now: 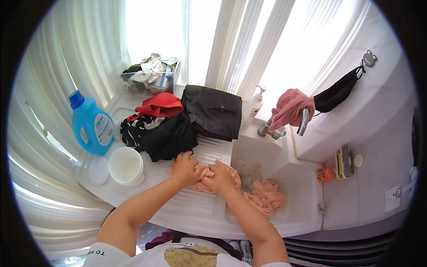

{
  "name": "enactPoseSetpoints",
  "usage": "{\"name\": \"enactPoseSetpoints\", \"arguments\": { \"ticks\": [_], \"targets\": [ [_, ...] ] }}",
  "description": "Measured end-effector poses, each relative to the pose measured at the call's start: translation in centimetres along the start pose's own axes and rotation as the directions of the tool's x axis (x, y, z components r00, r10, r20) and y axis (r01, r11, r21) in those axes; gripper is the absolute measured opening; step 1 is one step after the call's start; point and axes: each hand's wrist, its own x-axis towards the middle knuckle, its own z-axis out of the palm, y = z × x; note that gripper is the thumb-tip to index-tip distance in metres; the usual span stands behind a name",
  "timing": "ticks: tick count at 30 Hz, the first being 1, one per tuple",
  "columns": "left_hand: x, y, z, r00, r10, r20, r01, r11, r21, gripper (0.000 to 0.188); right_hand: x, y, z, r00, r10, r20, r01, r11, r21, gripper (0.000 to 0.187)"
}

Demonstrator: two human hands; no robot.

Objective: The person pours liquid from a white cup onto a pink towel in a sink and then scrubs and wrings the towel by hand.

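Note:
A long peach-pink textured cloth (268, 194) lies partly over the ribbed washboard (195, 204) and hangs down into the sink basin (300, 196), where its far end is bunched up. My left hand (184, 169) presses on the cloth's left part, fingers curled into it. Close beside it, my right hand (219, 178) grips the same cloth in the middle, with folds bunched between the two hands. Just beyond my left hand is a pile of black clothes (169, 138) with a red garment (162, 106) on top.
Folded dark trousers (212, 111) lie behind the washboard. At left stand a blue detergent jug (92, 127) and a white tub (127, 166). A clear bin (149, 82) holds clothes. A pink towel (291, 109) hangs over the faucet (303, 122), near a white pump bottle (253, 107).

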Motion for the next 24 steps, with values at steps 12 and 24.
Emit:
{"name": "enactPoseSetpoints", "arguments": {
  "ticks": [12,24],
  "targets": [
    [-0.4,-0.3,0.2,0.983,-0.132,0.124,0.127,0.991,0.049,0.023,2.1,-1.0,0.2,0.997,0.08,0.022,-0.08,0.997,0.018,0.037],
    [-1.0,-0.3,0.6,0.982,-0.056,0.182,0.056,0.998,0.007,0.022,-0.1,-1.3,-0.4,0.998,-0.069,0.016,0.066,0.99,0.123,0.039]
  ]
}}
